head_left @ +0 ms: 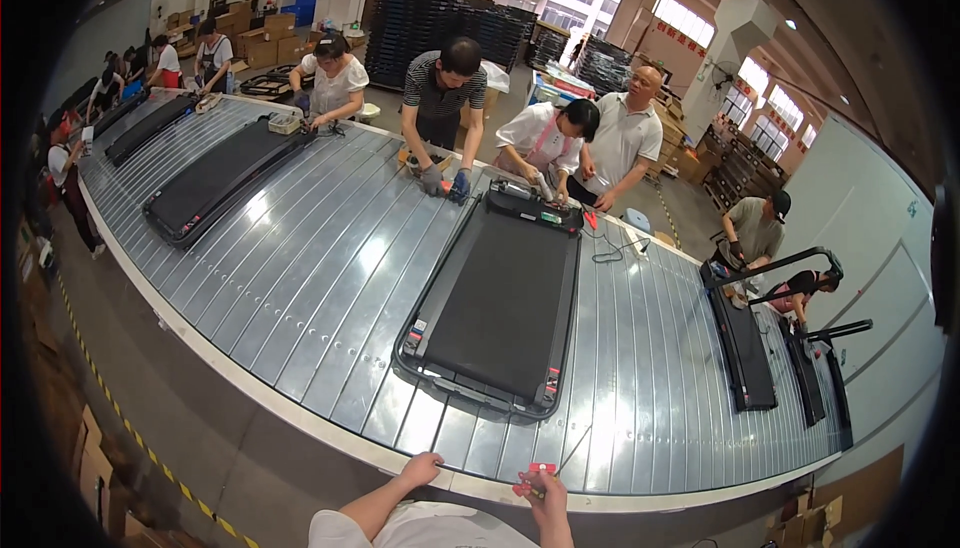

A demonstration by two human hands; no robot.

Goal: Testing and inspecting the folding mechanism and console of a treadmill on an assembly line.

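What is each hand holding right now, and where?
Right hand holds a small red tool by its lower end; left hand only rests on the conveyor edge.

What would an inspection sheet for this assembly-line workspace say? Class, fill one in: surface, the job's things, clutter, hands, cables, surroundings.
Surface: a wide ribbed grey metal conveyor, curving across the hall.
Job's things: a flat black treadmill deck lies nearest the person; a small red tool is in the right hand.
Clutter: a small tray on a far deck; otherwise nothing seen.
Hands: left hand rests on the conveyor's near edge; right hand grips the red tool.
Cables: a thin wire rises from the red tool; a black cord lies beside the deck's far end.
Surroundings: co-workers along the far side, stacked black pallets, cardboard boxes.
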